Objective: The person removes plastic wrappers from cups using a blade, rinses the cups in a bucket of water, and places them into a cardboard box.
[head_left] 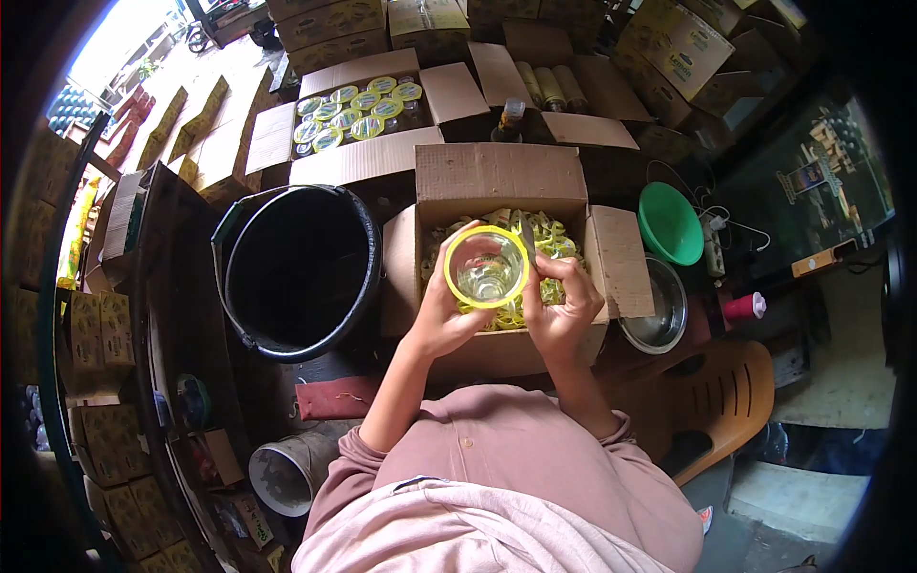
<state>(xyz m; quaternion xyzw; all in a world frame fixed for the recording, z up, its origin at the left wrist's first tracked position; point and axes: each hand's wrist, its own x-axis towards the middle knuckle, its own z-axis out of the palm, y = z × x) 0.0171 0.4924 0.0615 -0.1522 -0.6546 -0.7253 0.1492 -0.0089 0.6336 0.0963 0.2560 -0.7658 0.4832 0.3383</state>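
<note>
My left hand (439, 313) is wrapped around a clear plastic cup (485, 275) with a bright yellow rim, its mouth turned up toward me. My right hand (562, 310) is closed at the cup's right side, gripping what looks like a knife (528, 233), whose narrow dark blade points away from me along the rim. How the right fingers wrap its handle is partly hidden. Below both hands stands an open cardboard box (499, 172), holding a heap of yellow and clear plastic strips (549, 237).
Left of the box stands a large black bucket (368, 277). To the right are a green bowl (671, 223), a metal bowl (673, 310) and an orange chair (740, 401). Behind, a carton (373, 153) holds several lidded cups, near a dark bottle (508, 122).
</note>
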